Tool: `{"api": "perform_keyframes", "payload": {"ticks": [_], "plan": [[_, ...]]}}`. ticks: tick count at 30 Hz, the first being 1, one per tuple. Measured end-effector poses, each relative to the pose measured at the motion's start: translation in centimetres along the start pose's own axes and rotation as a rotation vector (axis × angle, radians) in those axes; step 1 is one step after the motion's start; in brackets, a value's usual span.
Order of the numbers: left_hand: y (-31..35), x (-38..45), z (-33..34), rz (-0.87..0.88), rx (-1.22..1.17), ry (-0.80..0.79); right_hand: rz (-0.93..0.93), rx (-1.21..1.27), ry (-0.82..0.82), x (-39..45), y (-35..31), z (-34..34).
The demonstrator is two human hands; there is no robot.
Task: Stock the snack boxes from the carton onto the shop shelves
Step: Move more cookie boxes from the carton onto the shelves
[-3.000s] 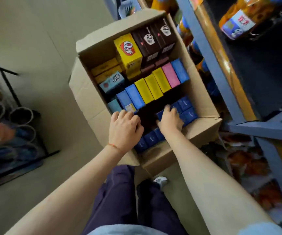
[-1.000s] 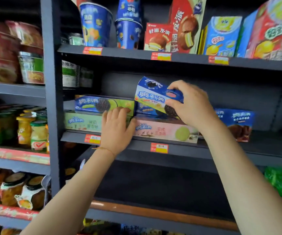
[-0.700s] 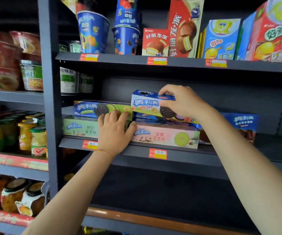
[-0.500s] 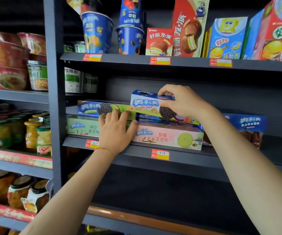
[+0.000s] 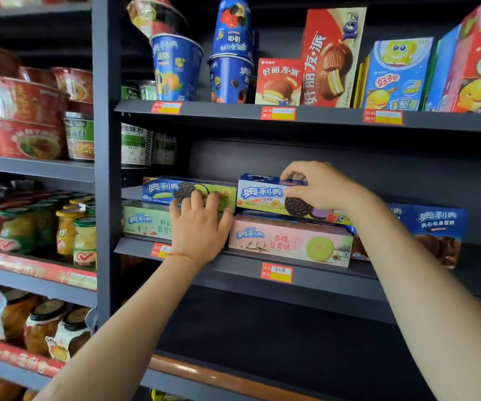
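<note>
Head view: right hand [image 5: 317,186] grips blue cookie box [image 5: 265,195] by its top edge, box lying on pink box [image 5: 289,240], middle shelf [image 5: 320,274]. Left hand [image 5: 200,227], fingers straight, presses flat against green-blue box [image 5: 161,189] and the pale green box [image 5: 146,221] beneath it.

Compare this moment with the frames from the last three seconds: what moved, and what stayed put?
Both hands left the carton for the shelf. The right hand brought a blue cookie box, tilted a second ago, down flat onto the pink box, and keeps its grip. The left hand stayed resting against the two stacked green boxes.
</note>
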State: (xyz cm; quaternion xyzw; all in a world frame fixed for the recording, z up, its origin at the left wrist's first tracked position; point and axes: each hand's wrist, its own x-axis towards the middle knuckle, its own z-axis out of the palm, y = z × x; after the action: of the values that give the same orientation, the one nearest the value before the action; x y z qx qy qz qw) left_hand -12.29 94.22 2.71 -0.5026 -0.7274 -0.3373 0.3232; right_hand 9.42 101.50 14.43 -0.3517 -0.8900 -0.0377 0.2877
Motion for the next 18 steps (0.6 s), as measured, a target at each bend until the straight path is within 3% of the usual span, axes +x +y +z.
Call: {"api": "perform_keyframes", "payload": {"ticks": [9, 13, 18], "plan": [[0.0, -0.4, 0.7, 0.025, 0.001, 0.036, 0.013, -0.103, -0.029, 0.6, 0.3, 2.0], [-0.1, -0.8, 0.8, 0.039, -0.044, 0.049, -0.033, -0.11, 0.067, 0.0, 0.1, 2.6], [-1.8, -2.4, -0.7, 0.099, -0.293, 0.305, -0.25, 0.177, 0.269, -1.1, -4.5, 4.0]]}}
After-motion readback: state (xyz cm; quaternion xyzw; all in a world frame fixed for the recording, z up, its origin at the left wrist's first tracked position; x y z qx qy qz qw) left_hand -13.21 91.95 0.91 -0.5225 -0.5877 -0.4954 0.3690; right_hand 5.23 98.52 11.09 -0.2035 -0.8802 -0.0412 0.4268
